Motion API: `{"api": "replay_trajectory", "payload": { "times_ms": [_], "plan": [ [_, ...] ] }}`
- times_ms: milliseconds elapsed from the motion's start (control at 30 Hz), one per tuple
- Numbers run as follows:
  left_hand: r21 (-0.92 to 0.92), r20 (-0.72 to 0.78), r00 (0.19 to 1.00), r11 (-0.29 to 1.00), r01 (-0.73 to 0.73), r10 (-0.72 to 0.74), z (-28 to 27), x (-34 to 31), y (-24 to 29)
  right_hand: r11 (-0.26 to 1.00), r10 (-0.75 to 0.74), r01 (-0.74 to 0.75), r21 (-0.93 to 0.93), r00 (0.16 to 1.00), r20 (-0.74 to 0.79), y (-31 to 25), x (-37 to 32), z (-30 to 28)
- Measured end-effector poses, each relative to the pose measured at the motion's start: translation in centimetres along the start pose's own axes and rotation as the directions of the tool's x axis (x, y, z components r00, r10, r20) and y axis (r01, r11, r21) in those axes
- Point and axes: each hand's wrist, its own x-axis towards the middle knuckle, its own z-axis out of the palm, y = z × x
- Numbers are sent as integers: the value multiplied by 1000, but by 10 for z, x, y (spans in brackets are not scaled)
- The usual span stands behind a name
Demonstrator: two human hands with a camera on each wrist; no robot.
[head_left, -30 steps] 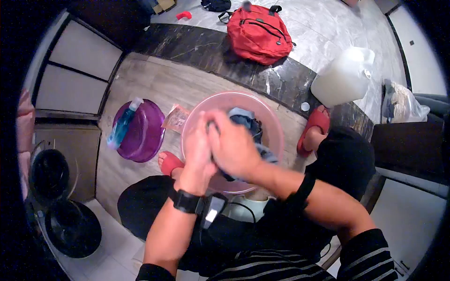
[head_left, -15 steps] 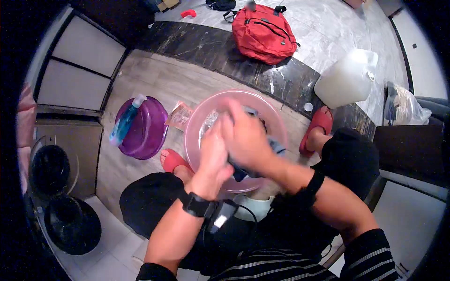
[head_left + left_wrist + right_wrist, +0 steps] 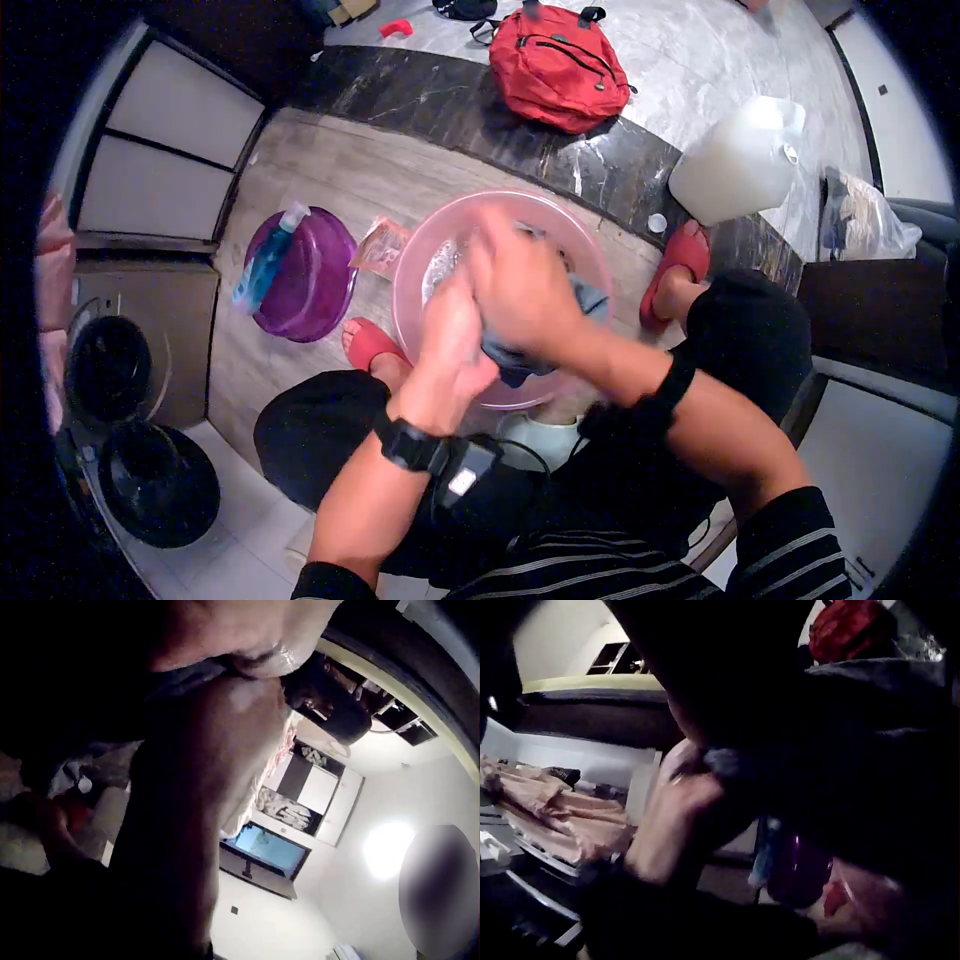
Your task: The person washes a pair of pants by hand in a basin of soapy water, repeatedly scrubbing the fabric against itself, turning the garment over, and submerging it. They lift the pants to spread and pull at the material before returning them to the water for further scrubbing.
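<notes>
Above the pink basin [image 3: 405, 305], both hands press together, blurred. The left hand [image 3: 455, 330] and the right hand [image 3: 530, 295] grip a grey-blue cloth [image 3: 515, 362] between them. Part of the cloth hangs below the hands, and another part shows to the right, inside the basin. In the right wrist view, a bit of the dark cloth [image 3: 724, 760] shows by the left hand [image 3: 679, 814]. The left wrist view is dark, with a strip of cloth [image 3: 184, 679] between skin surfaces. Many fingertips are hidden. White suds [image 3: 440, 268] lie at the basin's left inside.
Left of the basin are a purple basin [image 3: 325, 290] with a blue bottle [image 3: 265, 265] across it and a packet [image 3: 380, 246]. A red backpack [image 3: 558, 70] and a whitish jug [image 3: 738, 160] stand beyond. Slippered feet flank the basin; a pale container [image 3: 540, 438] is below it.
Since a second ago, both hands have shifted slightly right and down in the head view, still pressed together. More cloth shows beneath and right of them, and suds have come into sight.
</notes>
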Motion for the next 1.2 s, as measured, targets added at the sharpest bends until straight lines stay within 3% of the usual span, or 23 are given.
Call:
{"api": "replay_trajectory", "payload": {
  "times_ms": [33, 133, 167, 267, 300, 400, 433, 467, 533, 600, 633, 667, 700, 733, 767, 800, 867, 900, 967, 1000, 1033, 1133, 1200],
  "plan": [
    [37, 34, 999, 999, -24, 23, -1, 2, -3, 993, -6, 35, 114, 970, -242, 9, 16, 6],
    [96, 128, 992, 995, -23, 10, -32, 8, 8, 974, -209, 214, 73, 975, -70, 4, -21, 20],
    [29, 107, 993, 999, -46, 43, -44, 15, 6, 970, -209, 198, 142, 976, 68, 0, -31, 15],
    [-44, 64, 998, 999, 33, -30, 10, -10, 1, 998, -29, 40, 50, 981, -192, 10, 9, 8],
    [-16, 99, 995, 1000, -13, 15, 11, -9, 0, 992, -92, 114, 48, 941, -326, 16, 14, 15],
    [-21, 272, 962, 1000, 12, -6, -33, 9, 14, 961, -269, 269, 65, 963, -19, 3, -31, 18],
    [-31, 220, 976, 1000, -1, 8, -29, 7, 12, 934, -347, 352, 55, 934, -89, 6, -26, 21],
    [-34, 168, 986, 999, -5, 11, -20, 4, 3, 976, -211, 212, 54, 977, -15, 12, -15, 17],
    [-27, 73, 997, 1000, -6, 8, 12, -7, -2, 990, -101, 125, 62, 949, -298, 16, 15, 10],
    [59, 22, 1000, 998, -3, 1, -9, 4, 2, 996, -82, 84, 42, 996, -44, 9, -12, 15],
    [82, -24, 1000, 996, 22, -21, -19, 8, 5, 964, -220, 229, 134, 973, -76, 7, -28, 23],
    [103, -68, 997, 994, 46, -39, -26, 12, 6, 954, -264, 270, 131, 963, -63, 10, -31, 26],
    [12, 27, 1000, 1000, -9, 8, -35, 5, -8, 985, -163, 165, 46, 985, -56, 12, -21, 19],
    [16, 14, 1000, 1000, -13, 13, -15, 2, -8, 998, -56, 53, -40, 996, -64, 14, -3, 12],
    [21, 2, 1000, 1000, -17, 17, 4, -1, -9, 991, -53, 86, 98, 953, -299, 25, 15, 15],
    [9, 113, 993, 999, -37, 35, -6, 13, -18, 988, -84, 113, 105, 966, -244, 23, 9, 15],
    [57, 126, 990, 997, 55, -62, -38, 19, -3, 979, -150, 163, 119, 982, -112, 10, -22, 18],
    [-232, 678, 735, 941, 247, -26, -34, 24, 8, 975, -151, 146, 165, 988, 18, 5, -30, 13],
    [-166, 349, 936, 980, 108, -44, -15, 12, -11, 998, -22, 25, 50, 998, -54, 16, -5, 8],
    [-108, 165, 986, 993, 49, -31, 3, 0, -12, 999, 39, -40, -2, 994, -100, 26, 13, 5],
    [-66, 222, 968, 989, 132, -115, -4, 0, -11, 989, -72, 97, 108, 974, -214, 44, 28, 3],
    [-56, 250, 968, 998, 35, -20, 1, -13, 31, 956, 33, -27, 291, 999, -14, 53, 36, -9],
    [-85, 462, 881, 994, -71, 103, -15, -12, 53, 936, 29, -60, 347, 995, 94, 46, 32, -25]
  ]
}}
